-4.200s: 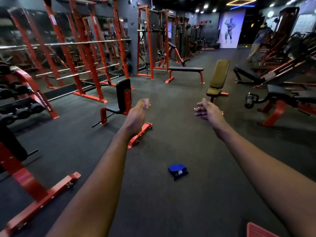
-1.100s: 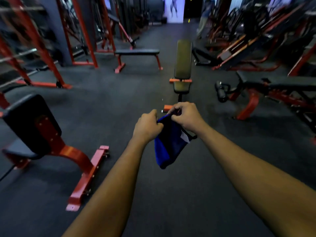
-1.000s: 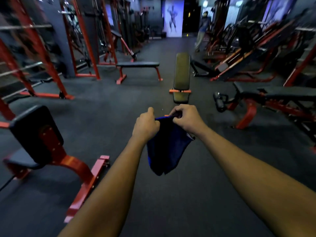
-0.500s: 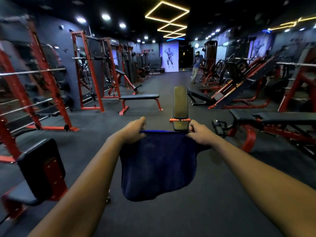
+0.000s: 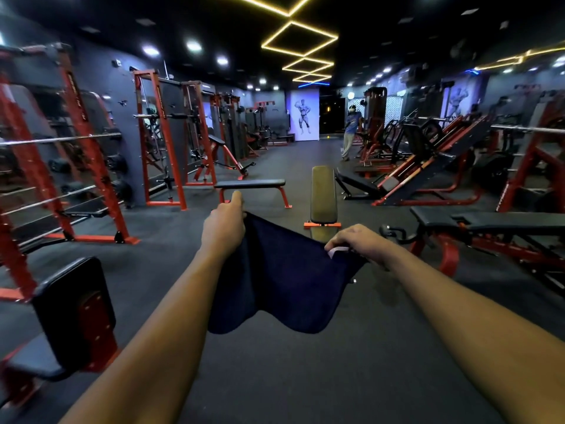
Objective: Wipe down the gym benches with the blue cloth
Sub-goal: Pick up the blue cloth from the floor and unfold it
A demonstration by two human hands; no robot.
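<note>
The blue cloth [image 5: 275, 276] has tipped: left grip [image 5: 224, 228] is now higher than right grip [image 5: 357, 243]. Both pinch its top corners. The bench [image 5: 323, 194] lies just ahead, pointing away, nearer the right grip.

The fingers of my left hand [image 5: 224, 223] are tucked behind the top edge of the blue cloth [image 5: 281, 276]; only thumb and knuckles show. On my right hand [image 5: 357, 241] the fingers [image 5: 336, 241] curl under into the fold, half covering a pale tag [image 5: 336, 251] I cannot read. The cloth hides the seat end of the olive incline bench [image 5: 323, 194]. Both forearms run off the bottom edge. The black padded seat [image 5: 73, 307] is cut by the left edge, the flat bench [image 5: 489, 221] by the right. The far person [image 5: 351, 130] is too small to make out.
</note>
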